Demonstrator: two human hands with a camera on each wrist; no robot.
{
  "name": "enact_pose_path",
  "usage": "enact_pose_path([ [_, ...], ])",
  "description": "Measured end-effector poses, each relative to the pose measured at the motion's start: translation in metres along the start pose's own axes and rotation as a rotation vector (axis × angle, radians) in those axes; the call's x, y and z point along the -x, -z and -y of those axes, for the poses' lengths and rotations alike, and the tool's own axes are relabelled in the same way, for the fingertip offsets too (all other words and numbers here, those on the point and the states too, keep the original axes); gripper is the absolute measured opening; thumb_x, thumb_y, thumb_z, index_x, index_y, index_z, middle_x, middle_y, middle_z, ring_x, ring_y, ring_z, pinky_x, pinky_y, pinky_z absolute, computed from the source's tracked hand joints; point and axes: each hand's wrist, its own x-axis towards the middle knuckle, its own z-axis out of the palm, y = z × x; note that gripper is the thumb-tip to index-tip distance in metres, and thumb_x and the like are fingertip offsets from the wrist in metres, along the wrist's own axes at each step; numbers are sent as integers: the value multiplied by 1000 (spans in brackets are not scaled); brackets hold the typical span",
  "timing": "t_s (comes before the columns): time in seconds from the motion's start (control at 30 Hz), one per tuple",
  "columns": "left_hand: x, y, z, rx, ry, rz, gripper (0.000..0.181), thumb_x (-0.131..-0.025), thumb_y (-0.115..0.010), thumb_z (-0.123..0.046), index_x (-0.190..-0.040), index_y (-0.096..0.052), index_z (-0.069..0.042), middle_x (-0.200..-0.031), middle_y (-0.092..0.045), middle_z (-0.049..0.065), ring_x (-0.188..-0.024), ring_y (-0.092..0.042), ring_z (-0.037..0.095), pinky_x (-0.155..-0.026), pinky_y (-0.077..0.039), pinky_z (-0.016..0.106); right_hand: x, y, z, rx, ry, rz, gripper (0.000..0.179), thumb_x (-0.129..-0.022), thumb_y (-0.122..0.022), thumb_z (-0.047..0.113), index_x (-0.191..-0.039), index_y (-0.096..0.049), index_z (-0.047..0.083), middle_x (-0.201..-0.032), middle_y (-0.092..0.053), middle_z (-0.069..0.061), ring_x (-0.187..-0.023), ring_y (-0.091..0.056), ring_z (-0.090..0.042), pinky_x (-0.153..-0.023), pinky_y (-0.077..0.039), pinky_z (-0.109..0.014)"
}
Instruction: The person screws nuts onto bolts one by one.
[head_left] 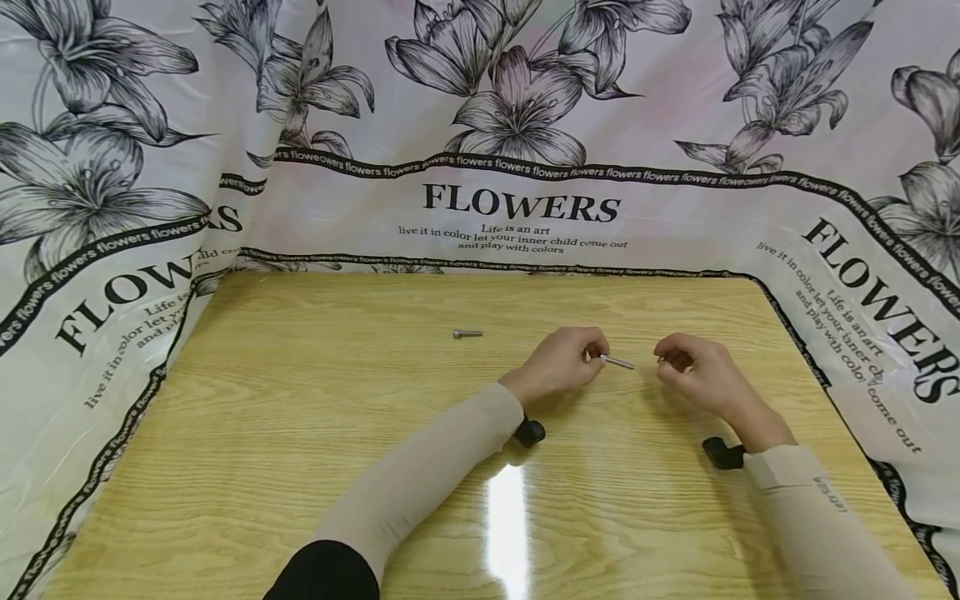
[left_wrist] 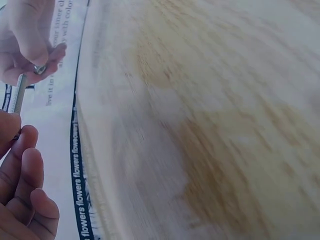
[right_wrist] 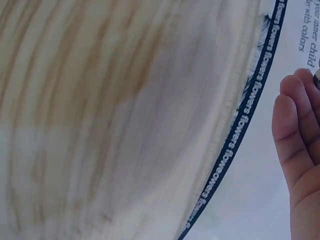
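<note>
**Held bolt (head_left: 619, 362) points toward a metal nut (left_wrist: 40, 70), a gap between them**

The held bolt's shaft juts from the left hand (head_left: 558, 362), whose thumb and fingertips pinch its other end and largely hide it. Just past the bolt's tip, the right hand (head_left: 701, 375) pinches the nut between thumb and fingers, covering much of it. A second bolt (head_left: 468, 333) lies on the wooden table (head_left: 300, 400), to the left of the held bolt and farther from the person. Nearer the person than the held bolt are two black wrist devices (head_left: 531, 432) and the pale sleeves (head_left: 427, 475). Flower-printed cloth (head_left: 517, 242) rises behind it, past the table's far edge.

The left wrist view shows the shaft's thread, too small to make out in the head view; the right wrist view catches only a sliver of the nut.
</note>
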Motion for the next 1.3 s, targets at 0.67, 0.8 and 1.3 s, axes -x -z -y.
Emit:
enact_pose_path([
  [0.67,34,23,20,133,22,-99,6,-91,-64,-11,-96,-66,-14,-86,-61,-7,-72,-51,6,-64,-44,16,-16,-19,27,-55,155,-26,16,-83,-63,-4,-98,-65,3,-84,-64,-2,-73,-57,-9,-63,-50,-39],
  [0.8,41,28,23,135,24,-123,6,-91,-64,-11,-96,-66,-13,-88,-62,-6,-74,-52,6,-65,-44,16,-20,-23,35,-81,156,-21,15,-86,-62,-1,-100,-65,5,-84,-65,-5,-74,-58,-9,-64,-51,-39],
  [1.3,64,43,32,179,8,-202,8,-91,-63,-9,-98,-66,-11,-91,-65,-4,-76,-55,7,-68,-47,20,-30,-40,60,-137,180,-44,20,-84,-64,-4,-101,-64,8,-87,-66,-5,-76,-59,-10,-65,-52,-41],
])
